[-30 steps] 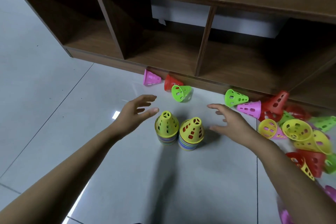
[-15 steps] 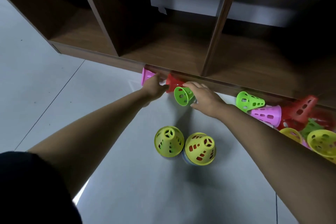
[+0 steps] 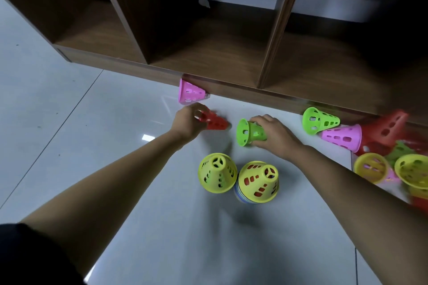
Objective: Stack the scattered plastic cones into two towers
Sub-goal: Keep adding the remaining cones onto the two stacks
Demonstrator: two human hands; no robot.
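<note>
Two short towers stand side by side on the floor, each topped by a yellow cone: the left tower [image 3: 217, 173] and the right tower [image 3: 258, 181]. My left hand [image 3: 188, 121] grips a red cone [image 3: 216, 122] lying on its side just beyond them. My right hand [image 3: 274, 133] holds a green cone [image 3: 250, 132], its wide mouth facing left. A pink cone [image 3: 190, 93] lies against the shelf base. At the right lie a green cone [image 3: 319, 120], a pink cone [image 3: 342, 137], a red cone [image 3: 384, 129] and yellow cones [image 3: 370, 168].
A dark wooden shelf unit [image 3: 231, 90] with open cubbies runs across the far side, its base right behind the cones. The pile of loose cones crowds the right edge. Grey floor tiles [image 3: 69, 122] stretch to the left and toward me.
Both hands reached from beside the towers to the shelf base, closed on the red and green cones, and have drawn them back toward the towers. The pink cone stayed put.
</note>
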